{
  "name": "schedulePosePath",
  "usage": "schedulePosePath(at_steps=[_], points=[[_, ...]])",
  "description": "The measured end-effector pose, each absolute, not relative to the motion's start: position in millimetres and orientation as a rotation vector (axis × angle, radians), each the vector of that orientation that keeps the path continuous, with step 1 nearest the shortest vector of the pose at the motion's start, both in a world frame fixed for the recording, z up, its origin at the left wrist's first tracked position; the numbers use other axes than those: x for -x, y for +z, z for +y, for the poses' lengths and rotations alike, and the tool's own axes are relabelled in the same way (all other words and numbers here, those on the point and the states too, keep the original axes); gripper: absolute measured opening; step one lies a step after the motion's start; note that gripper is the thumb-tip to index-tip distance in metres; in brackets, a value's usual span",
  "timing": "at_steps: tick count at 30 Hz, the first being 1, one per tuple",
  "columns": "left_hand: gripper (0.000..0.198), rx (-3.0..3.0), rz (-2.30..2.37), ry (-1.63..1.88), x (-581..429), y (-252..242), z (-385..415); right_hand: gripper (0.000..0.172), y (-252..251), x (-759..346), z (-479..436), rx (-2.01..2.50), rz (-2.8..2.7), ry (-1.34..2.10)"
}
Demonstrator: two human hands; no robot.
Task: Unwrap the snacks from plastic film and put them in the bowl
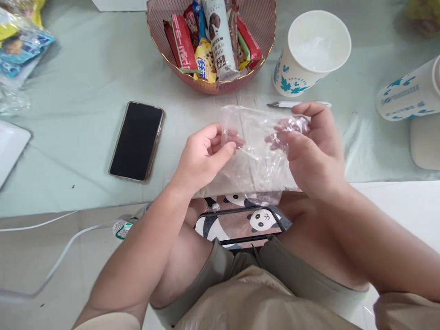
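A clear plastic bag (pixel 256 151) hangs between my two hands, over the front edge of the table. My left hand (pixel 209 151) pinches its left side between thumb and fingers. On the other side my right hand (pixel 312 146) grips the crumpled right part of the bag, its fingers showing through the film. Nothing can be made out inside the bag. Just beyond my right hand lies a white pen or knife-like tool (pixel 299 104), partly covered by my fingers. A dark-screened phone (pixel 136 141) rests on the table to the left of my left hand.
A pink ribbed bowl (pixel 209 87) of wrapped snacks stands at the back. Right of it is a paper cup (pixel 292 75), with another cup (pixel 405 96) tilted at the right edge. Snack wrappers (pixel 24 50) lie far left. A panda-print case (pixel 240 224) sits below the table edge.
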State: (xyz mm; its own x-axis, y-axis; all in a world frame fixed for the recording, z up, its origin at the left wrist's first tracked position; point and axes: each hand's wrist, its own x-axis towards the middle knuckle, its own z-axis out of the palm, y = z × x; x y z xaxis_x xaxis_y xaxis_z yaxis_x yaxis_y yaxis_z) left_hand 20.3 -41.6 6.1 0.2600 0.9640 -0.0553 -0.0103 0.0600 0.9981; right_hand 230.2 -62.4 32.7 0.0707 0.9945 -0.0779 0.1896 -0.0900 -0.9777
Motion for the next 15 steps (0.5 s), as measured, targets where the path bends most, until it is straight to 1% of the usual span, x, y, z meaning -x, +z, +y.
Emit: schedulePosePath(at_steps=[1, 3, 5, 8, 10, 11, 15], points=[[0.012, -1.178, 1.019, 0.986, -22, 5, -40, 0.044, 30, -230, -60, 1.436, -1.240, 1.177], [0.010, -1.068, 0.996, 1.003, -23, 3, -36, 0.055, 27, -230, -58, 1.433, -1.225, 1.273], [0.010, -1.032, 1.002, 1.011, -24, 3, -34, 0.059, 24, -230, -57, 1.445, -1.197, 1.357], [0.015, -1.030, 1.034, 1.020, -24, -1, -32, 0.061, 23, -229, -56, 1.467, -1.126, 1.386], [0.021, -1.041, 1.027, 1.016, -23, -4, -30, 0.057, 23, -229, -54, 1.461, -1.094, 1.361], [0.025, -1.052, 1.009, 1.005, -23, -5, -29, 0.052, 23, -229, -54, 1.441, -1.084, 1.375], [0.039, -1.065, 0.944, 0.969, -23, -6, -28, 0.024, 22, -229, -53, 1.351, -1.094, 1.631]])
